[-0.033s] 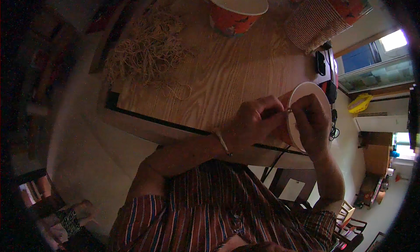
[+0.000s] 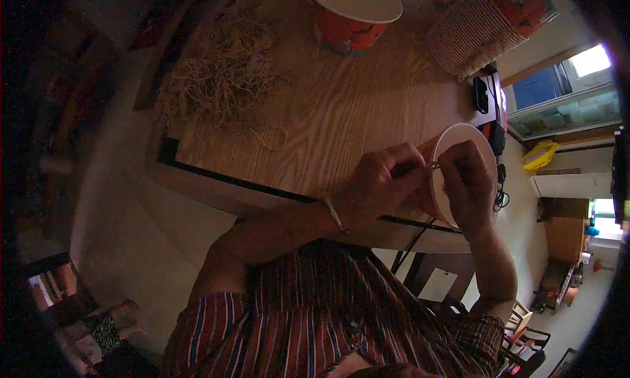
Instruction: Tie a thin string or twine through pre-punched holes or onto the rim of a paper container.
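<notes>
A paper tub (image 2: 449, 207) with a white rim and pale inside lies tipped at the table's near right edge, its mouth turned to the right. At its rim, my left hand (image 2: 392, 178) comes in from the left with thumb and fingers pinched. My right hand (image 2: 467, 184) reaches over the mouth, its fingertips pinched and almost meeting the left ones. Between them shows a short pale strand of twine (image 2: 434, 165); most of it is hidden by my fingers. A loose tangle of tan twine (image 2: 223, 79) lies on the table at the far left.
At the back of the wood-grain table (image 2: 321, 125) stands an orange paper tub (image 2: 353, 35). Right of it is another tub wound with twine (image 2: 474, 37). Black devices (image 2: 481, 94) and cables sit along the right edge. Another person (image 2: 118, 325) is at the lower left.
</notes>
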